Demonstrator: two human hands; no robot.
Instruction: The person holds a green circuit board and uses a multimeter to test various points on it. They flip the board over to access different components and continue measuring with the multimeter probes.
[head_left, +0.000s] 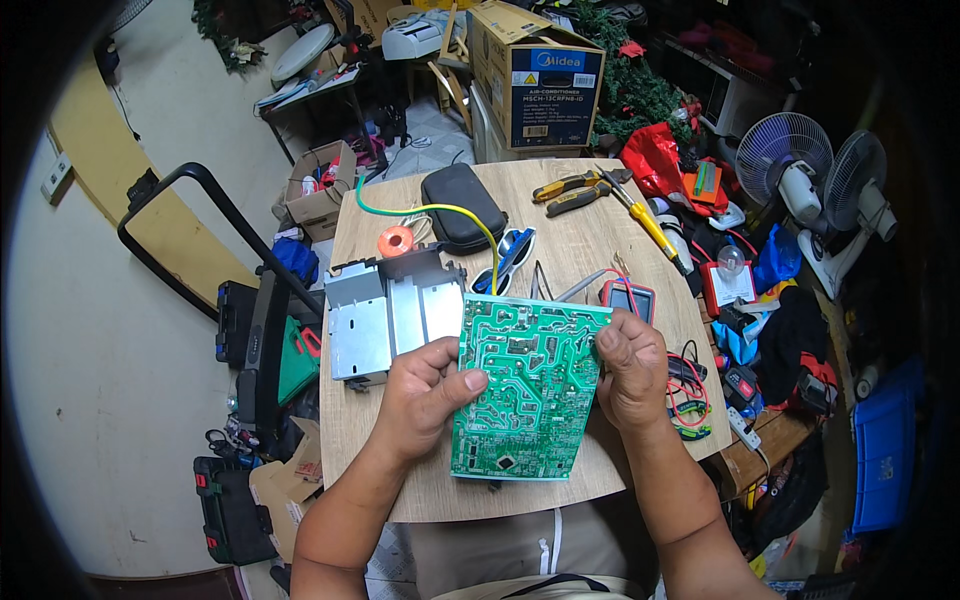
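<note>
Between my two hands I hold up a green circuit board (pixel 530 390), its soldered side with silvery tracks turned toward me. My left hand (pixel 428 392) grips its left edge, thumb over the front. The right edge is pinched by my right hand (pixel 634 368), thumb also on the front. A yellow-green wire (pixel 450 208) runs from the board's top edge up and left over the table. Left of the board lies a grey metal housing (pixel 385 315) with a black frame. Behind the board, a multimeter (pixel 630 298) is partly hidden. The board's far side cannot be seen.
On the wooden table (pixel 570 235) lie a black zip case (pixel 463 207), an orange solder spool (pixel 395 240), sunglasses (pixel 503 262), pliers (pixel 580 190) and a yellow-handled soldering iron (pixel 650 228). Test leads (pixel 690 390) lie right. A large carton (pixel 540 85) stands beyond; fans (pixel 790 165) stand right.
</note>
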